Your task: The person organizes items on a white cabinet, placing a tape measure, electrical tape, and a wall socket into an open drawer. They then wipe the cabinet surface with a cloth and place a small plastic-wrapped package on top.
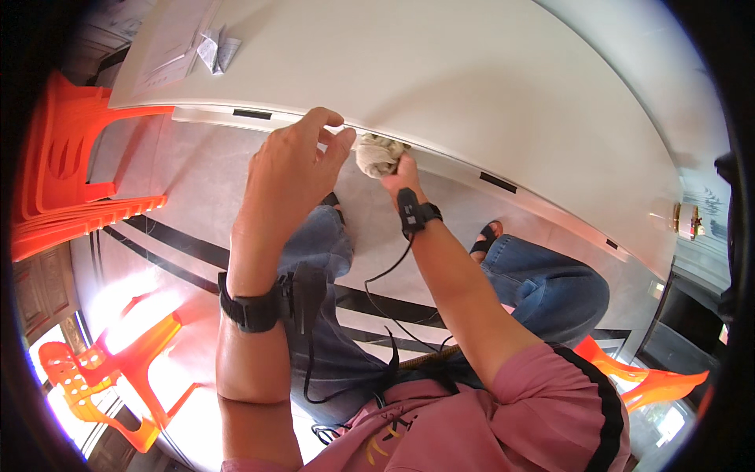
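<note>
My right hand (404,174) grips a bunched, pale cloth (377,156) just below the front edge of the white table (472,65). Part of the cloth is tucked out of sight under the tabletop. To its left, my left hand (298,168) is raised by the table edge, thumb and fingers bent and apart, with nothing between them. Its thumb tip appears close to the cloth; whether they touch I cannot tell. Each wrist wears a black strap with a device, and a thin black cable (377,280) runs from the right one.
A folded paper (217,52) lies at the table's far left, beside a printed sheet (171,53). Stacked orange plastic chairs (65,159) stand at the left, another orange chair (124,377) at lower left. Dark slots (498,182) mark the rail under the tabletop.
</note>
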{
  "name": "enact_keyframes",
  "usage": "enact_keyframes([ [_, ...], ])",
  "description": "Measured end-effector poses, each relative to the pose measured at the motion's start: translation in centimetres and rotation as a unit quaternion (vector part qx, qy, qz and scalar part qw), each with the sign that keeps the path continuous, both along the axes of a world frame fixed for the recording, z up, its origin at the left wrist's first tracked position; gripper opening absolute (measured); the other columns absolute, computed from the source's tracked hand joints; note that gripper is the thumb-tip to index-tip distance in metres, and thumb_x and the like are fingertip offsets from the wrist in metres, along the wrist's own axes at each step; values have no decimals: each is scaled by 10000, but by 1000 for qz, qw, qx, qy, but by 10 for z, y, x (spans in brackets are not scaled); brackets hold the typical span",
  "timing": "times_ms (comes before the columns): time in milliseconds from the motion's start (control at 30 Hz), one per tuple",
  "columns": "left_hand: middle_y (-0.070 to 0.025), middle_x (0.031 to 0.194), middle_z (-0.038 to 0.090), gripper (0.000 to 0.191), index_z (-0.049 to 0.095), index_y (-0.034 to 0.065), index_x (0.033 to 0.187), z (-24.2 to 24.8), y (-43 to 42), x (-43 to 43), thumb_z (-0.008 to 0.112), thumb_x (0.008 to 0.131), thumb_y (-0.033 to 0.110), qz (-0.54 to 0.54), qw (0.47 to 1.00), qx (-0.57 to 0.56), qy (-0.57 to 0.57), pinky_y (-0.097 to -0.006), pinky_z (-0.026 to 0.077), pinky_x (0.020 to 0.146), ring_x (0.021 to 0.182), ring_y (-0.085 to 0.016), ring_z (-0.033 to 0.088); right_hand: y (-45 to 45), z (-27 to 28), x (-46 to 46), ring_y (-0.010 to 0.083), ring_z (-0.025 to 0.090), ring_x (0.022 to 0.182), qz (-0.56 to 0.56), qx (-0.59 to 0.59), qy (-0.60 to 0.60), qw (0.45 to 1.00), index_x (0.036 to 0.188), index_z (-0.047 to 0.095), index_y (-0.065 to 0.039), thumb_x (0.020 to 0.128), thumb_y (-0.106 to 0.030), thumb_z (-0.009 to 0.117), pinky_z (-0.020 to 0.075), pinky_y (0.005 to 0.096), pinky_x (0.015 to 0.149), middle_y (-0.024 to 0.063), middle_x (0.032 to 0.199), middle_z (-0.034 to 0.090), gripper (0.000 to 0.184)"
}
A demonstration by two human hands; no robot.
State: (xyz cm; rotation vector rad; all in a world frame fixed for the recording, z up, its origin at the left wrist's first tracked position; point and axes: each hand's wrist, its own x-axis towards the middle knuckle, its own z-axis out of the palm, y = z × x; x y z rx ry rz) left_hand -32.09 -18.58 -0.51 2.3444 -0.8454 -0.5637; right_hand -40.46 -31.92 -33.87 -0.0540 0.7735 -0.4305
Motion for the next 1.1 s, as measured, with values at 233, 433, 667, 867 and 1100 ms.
enact_keyframes([
  [233,-163,918,703,362,641,7,1091,-14,-4,8,601,925,326,-4,999,-32,-34,-352,512,789,849,-252,671,-9,96,-43,247,648,1018,118,-53,-128,983,1058,624,-100,930,-310,500,538,433,903,73,1059,672,275],
  [433,-117,798,700,328,674,38,892,-39,-22,11,508,884,321,-66,996,57,28,-391,509,781,834,-298,669,-26,183,-105,202,658,970,329,-110,-51,937,1048,636,-72,975,-176,470,531,369,904,67,1052,674,209],
  [667,-139,801,704,319,663,3,957,-104,-59,-56,562,873,294,-183,968,15,172,-351,541,682,699,-230,693,-173,315,-231,207,674,936,127,-329,46,935,1118,636,-61,936,-263,570,552,363,862,102,1040,688,280],
  [867,-99,819,700,303,650,1,994,-154,-110,-131,554,886,267,-127,933,81,328,-302,534,602,666,-191,683,-239,279,-258,266,656,913,88,-750,482,445,1032,672,-59,852,-201,605,521,436,808,117,1033,686,239],
  [1100,-116,1071,662,330,542,27,1190,-207,-178,-165,518,965,267,53,867,58,491,-357,547,808,933,-245,670,-225,264,-235,365,527,1121,217,-737,581,268,1126,673,-121,842,-315,621,440,504,943,53,1131,645,348],
])
